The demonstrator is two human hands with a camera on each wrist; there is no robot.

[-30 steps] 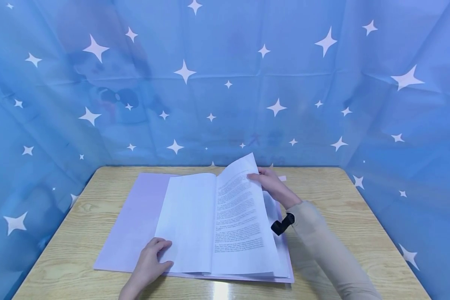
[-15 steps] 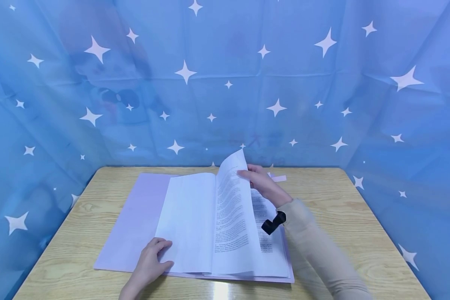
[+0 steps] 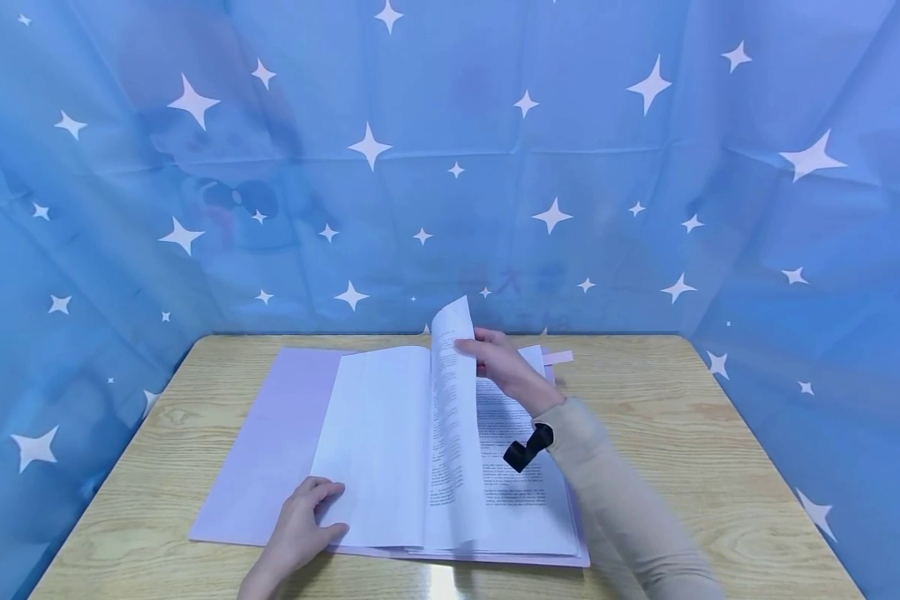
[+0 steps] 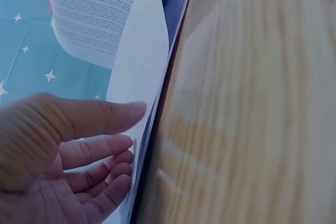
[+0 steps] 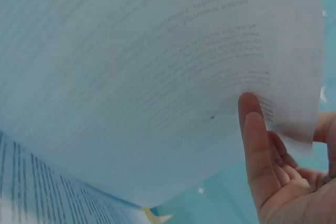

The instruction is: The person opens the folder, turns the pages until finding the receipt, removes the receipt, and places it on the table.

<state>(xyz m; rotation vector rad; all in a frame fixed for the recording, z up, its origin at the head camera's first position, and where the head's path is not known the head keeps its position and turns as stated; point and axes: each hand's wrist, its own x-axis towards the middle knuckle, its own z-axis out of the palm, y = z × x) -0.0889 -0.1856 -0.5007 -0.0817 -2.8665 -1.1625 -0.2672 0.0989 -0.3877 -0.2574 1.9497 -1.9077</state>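
Observation:
A lilac folder (image 3: 281, 433) lies spread on the table, with a stack of white sheets inside it. My right hand (image 3: 504, 367) pinches a printed page (image 3: 453, 425) by its far right corner and holds it up, curled. In the right wrist view the fingers (image 5: 257, 150) lie against the back of this page (image 5: 157, 77), with the thumb on its other side. Beneath it another printed page (image 3: 521, 479) shows. At the lower left corner of the blank left page (image 3: 375, 442), my left hand (image 3: 300, 518) rests with relaxed fingers, thumb apart from them.
A wooden table (image 3: 667, 400) carries the folder near its front edge. A small pale tab (image 3: 558, 357) sticks out past the folder's upper right corner. Behind the table hangs a blue curtain (image 3: 450, 200) with white stars. A black strap device (image 3: 528, 447) sits at the right wrist.
My right hand has moved left, bringing the lifted page toward the fold and curling it more. More of the printed page beneath has come into view. The left hand has stayed put.

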